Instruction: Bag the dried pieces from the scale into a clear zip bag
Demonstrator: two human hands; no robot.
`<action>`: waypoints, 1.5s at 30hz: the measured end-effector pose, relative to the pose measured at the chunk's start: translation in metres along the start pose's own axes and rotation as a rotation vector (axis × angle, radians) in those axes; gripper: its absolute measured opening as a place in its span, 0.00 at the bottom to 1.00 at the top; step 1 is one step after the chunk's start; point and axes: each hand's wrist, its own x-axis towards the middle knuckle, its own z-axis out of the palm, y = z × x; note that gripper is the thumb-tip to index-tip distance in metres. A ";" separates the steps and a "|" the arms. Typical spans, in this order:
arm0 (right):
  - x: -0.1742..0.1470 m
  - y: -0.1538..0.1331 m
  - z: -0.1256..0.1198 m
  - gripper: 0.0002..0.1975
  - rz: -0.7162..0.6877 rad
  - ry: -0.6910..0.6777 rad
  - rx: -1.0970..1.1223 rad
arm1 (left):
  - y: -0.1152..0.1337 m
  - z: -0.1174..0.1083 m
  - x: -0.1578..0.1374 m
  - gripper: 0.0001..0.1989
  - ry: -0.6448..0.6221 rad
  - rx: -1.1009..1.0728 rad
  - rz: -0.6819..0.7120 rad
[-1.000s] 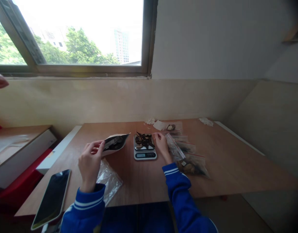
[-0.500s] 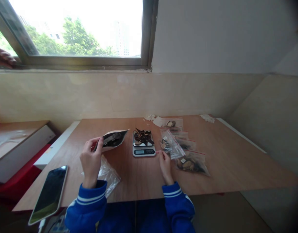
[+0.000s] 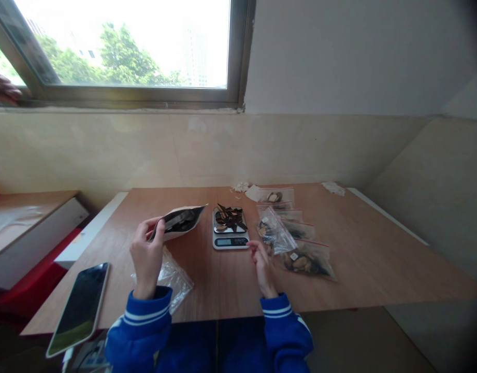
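My left hand [image 3: 148, 254] grips one end of an opened pouch [image 3: 183, 219], pale outside and dark inside, held tilted above the table; dark contents show in its mouth. To its right stands a small white kitchen scale [image 3: 230, 242] with a lit display. A heap of dark brown dried slices [image 3: 230, 217] lies on the scale's plate. My right hand [image 3: 261, 264] holds nothing; its forefinger reaches out to the scale's right front corner, by the buttons, and the other fingers are partly bent. Whether the fingertip presses a button I cannot tell.
Right of the scale lie several zip bags with dried pieces, the nearest bag [image 3: 306, 260] closest to me. An unfilled-looking clear bag [image 3: 172, 282] is under my left wrist. A phone [image 3: 78, 308] overhangs the left edge. Another person's hand [image 3: 3, 88] rests at the window.
My right forefinger has moved slightly up and left onto the scale's front corner, and the fingers have spread a little. My left hand keeps the pouch in nearly the same place.
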 end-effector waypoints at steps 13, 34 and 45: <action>-0.008 -0.159 0.109 0.19 -0.791 -0.394 -0.109 | 0.004 -0.001 -0.017 0.17 0.005 -0.054 0.040; -0.099 -0.027 0.165 0.27 -0.148 -0.517 -0.782 | -0.049 0.017 0.042 0.24 0.202 -0.191 -0.056; -0.087 -0.023 0.138 0.23 -0.010 -0.439 -0.477 | -0.101 0.021 0.007 0.24 0.098 -0.136 -0.041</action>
